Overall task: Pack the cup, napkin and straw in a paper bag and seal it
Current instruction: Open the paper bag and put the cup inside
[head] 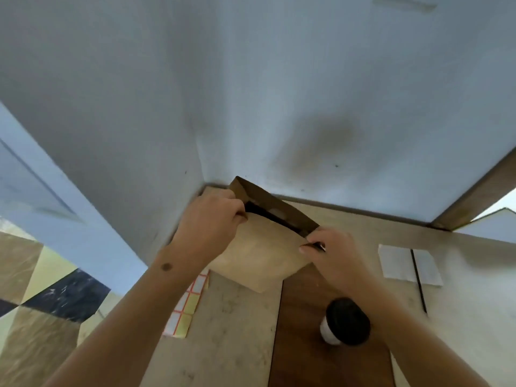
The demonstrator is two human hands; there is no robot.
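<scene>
A brown paper bag (259,255) stands on the table near the wall corner, its mouth pulled open. My left hand (212,219) pinches the left side of the bag's rim. My right hand (329,252) pinches the rim's right end. A white cup with a black lid (346,321) stands on the dark wood strip in front of the bag, right of centre. A white napkin (396,262) lies flat to the right, with a thin black straw (418,280) lying across it.
A sheet of white and yellow stickers (187,305) lies at the table's left edge, partly under my left forearm. Walls close off the table (229,331) at the back and left. A wooden frame (474,196) stands at the far right.
</scene>
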